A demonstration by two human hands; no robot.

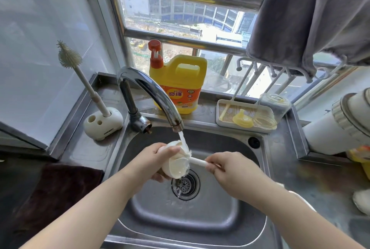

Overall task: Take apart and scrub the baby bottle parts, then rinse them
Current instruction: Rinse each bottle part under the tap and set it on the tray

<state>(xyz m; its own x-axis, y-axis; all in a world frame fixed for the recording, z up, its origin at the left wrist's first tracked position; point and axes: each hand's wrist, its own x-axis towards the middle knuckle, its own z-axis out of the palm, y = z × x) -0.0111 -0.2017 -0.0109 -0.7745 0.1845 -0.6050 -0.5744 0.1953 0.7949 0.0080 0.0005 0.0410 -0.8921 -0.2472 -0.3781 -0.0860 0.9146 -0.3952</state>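
Observation:
Over the steel sink [216, 214], my left hand [155, 160] grips a white sponge brush head [177, 165] under water running from the tap [160, 98]. My right hand [226, 170] pinches the brush's white handle [197, 161] just to the right of the head. A white drying tray [220, 120] on the ledge behind the sink holds a yellow teat [242, 119], a clear bottle [275, 104] lying on its side and a clear ring [264, 121].
A yellow detergent jug [178, 84] stands behind the tap. A spiky brush [70, 56] stands in a white holder [103, 121] at the left. A dark cloth [60, 188] lies on the left counter. A grey towel [312, 14] hangs top right, above a white appliance [340, 124].

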